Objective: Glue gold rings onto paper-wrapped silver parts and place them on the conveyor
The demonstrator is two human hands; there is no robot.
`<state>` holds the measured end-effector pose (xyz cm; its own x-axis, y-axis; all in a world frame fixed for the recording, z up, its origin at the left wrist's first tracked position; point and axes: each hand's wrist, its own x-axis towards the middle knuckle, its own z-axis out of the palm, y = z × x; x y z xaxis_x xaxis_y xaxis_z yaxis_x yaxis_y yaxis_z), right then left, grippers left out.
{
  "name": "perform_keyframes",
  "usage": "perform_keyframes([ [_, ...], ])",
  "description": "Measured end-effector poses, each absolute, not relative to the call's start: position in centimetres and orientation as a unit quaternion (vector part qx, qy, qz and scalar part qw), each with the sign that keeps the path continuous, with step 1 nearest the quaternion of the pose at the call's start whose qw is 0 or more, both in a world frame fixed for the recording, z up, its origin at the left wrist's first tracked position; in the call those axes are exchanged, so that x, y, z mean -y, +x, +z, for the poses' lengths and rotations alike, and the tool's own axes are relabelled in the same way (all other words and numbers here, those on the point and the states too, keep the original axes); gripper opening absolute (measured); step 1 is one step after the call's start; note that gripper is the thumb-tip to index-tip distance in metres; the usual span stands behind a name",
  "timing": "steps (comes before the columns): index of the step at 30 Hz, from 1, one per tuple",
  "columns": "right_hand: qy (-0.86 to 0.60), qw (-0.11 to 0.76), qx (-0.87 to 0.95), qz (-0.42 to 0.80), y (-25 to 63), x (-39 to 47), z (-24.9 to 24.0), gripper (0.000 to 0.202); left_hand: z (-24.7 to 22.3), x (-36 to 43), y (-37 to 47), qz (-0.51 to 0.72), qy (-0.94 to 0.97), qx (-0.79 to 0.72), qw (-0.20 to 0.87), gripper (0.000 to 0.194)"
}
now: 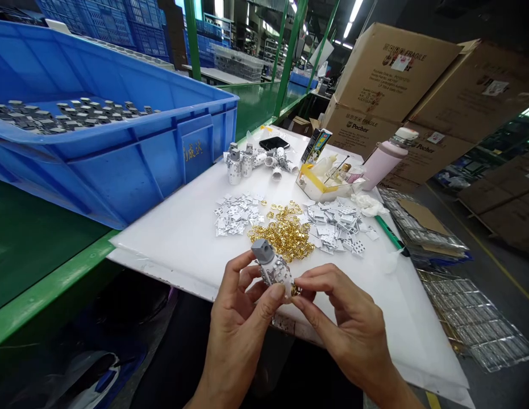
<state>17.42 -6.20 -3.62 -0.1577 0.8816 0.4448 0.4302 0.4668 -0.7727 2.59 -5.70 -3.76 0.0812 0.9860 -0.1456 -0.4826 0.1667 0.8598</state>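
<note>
My left hand (242, 324) is closed around a small white cylindrical figure part (273, 267) with a grey block on top and silver studs on its sides. At the part's lower right end, my right hand (349, 318) pinches a small gold piece (295, 289), partly hidden by the fingers. Just beyond the hands lies a heap of gold rings (285, 233). Flat white dotted pieces form one pile (236, 214) to its left and another pile (336, 224) to its right. Several similar white cylinders (234, 172) stand or lie farther back.
A blue crate (153, 153) of grey blocks stands at the left of the white table (162, 238). At the back are a phone (274, 143), a yellow-edged tray (315, 190) of bottles and a pink flask (383, 162). A green marker (390, 232) lies right; cardboard boxes (392, 74) rise behind.
</note>
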Motion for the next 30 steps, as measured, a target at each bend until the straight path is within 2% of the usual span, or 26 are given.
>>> perform_keyframes([
  [10, -0.481, 0.487, 0.680, 0.263, 16.8, 6.1, -4.2, 0.015, -4.0, 5.6, 2.9, 0.573, 0.290, -0.388, 0.661, 0.035],
  [16, -0.486, 0.472, 0.688, 0.260, 16.5, 6.1, -4.5, 0.015, -4.2, 5.7, 3.1, 0.566, 0.271, -0.390, 0.674, 0.035],
  [22, -0.497, 0.446, 0.712, 0.216, 17.9, 5.8, -3.0, 0.026, -3.8, 5.5, 3.0, 0.570, 0.230, -0.402, 0.679, 0.039],
  [26, -0.572, 0.451, 0.677, 0.107, 22.2, 0.4, -0.2, 0.016, -3.3, 5.2, 2.7, 0.544, 0.200, -0.439, 0.686, 0.052],
  [30, -0.627, 0.482, 0.610, 0.041, 26.6, -8.9, 1.3, 0.023, -3.0, 5.2, 2.4, 0.532, 0.208, -0.432, 0.698, 0.060],
])
